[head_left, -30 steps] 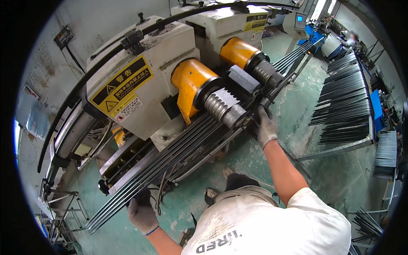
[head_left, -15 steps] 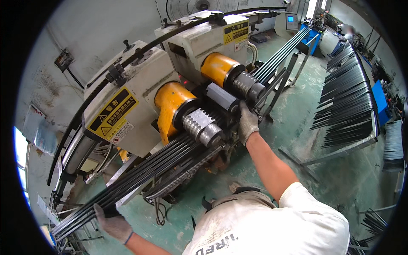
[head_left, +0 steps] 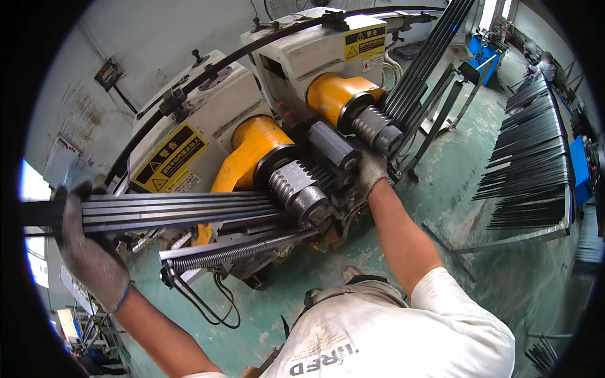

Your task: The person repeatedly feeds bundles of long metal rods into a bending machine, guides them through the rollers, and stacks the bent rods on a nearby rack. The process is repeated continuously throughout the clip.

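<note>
My left hand (head_left: 88, 252) is wrapped tight around the far end of the dark rod bundle (head_left: 183, 211), which runs across to the ribbed rollers (head_left: 299, 189). My right hand (head_left: 370, 170) presses flat beside them — a glove could snag there, or rods could fan out.

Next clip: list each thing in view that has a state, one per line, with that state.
left hand: gloved, gripping the end of the bar bundle
right hand: gloved, resting on the machine between the two heads
bar bundle: lying flat, running into the near roller
near roller: bars against it; spinning or not cannot be told
rack of bars: loaded
coil spring: lying under the bundle
</note>
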A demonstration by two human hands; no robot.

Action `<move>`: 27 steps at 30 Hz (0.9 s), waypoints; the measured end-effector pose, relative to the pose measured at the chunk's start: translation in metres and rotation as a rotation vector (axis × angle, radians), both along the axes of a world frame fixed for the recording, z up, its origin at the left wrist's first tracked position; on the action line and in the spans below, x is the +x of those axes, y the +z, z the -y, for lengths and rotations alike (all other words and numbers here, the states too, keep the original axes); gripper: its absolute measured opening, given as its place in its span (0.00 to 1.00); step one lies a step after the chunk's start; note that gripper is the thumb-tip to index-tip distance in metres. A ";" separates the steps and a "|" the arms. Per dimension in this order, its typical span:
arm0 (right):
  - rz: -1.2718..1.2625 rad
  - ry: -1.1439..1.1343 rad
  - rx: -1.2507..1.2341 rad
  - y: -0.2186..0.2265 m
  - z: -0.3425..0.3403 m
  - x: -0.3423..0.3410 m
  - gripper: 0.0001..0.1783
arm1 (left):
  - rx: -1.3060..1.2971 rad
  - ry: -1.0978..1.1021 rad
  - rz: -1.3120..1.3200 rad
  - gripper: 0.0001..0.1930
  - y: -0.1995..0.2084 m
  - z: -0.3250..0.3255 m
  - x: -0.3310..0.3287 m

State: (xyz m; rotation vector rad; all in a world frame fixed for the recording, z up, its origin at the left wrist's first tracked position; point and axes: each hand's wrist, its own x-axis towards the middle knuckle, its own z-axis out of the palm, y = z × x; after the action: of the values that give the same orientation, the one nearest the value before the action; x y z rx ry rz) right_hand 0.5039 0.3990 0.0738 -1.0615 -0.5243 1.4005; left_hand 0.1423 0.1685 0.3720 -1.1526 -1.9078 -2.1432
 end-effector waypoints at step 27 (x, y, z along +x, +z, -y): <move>-0.020 0.064 0.105 -0.011 -0.009 0.006 0.19 | -0.212 -0.282 -0.786 0.17 0.027 -0.127 0.103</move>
State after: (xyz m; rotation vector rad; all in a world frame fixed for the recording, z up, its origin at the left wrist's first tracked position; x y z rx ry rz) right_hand 0.5102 0.4084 0.0625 -0.9530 -0.6149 1.4225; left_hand 0.2456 0.2959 0.3987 -2.0090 -1.6655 -1.2459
